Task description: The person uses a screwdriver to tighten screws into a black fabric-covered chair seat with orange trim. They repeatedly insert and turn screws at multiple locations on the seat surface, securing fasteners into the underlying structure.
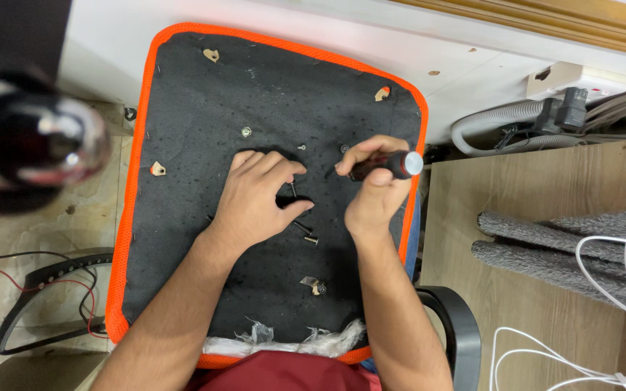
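An upturned chair seat [204,108] with black felt underside and orange mesh rim lies before me. My right hand [374,192] grips a screwdriver [393,165] with a black and red handle and silver end cap, its tip pointing left toward the felt. My left hand [259,199] rests flat on the felt beside it, thumb and fingers around a small dark screw [293,189]. Loose screws [306,233] lie just below the left thumb. A bolt head [245,132] sits in the felt above the left hand.
A black chair armrest [458,326] curves at lower right, another [45,279] at lower left with red and black wires. A blurred dark shiny object [30,141] looms at left. Right: wooden surface [530,217], grey cloth [566,246], white cables [617,289], hose and power socket [566,101].
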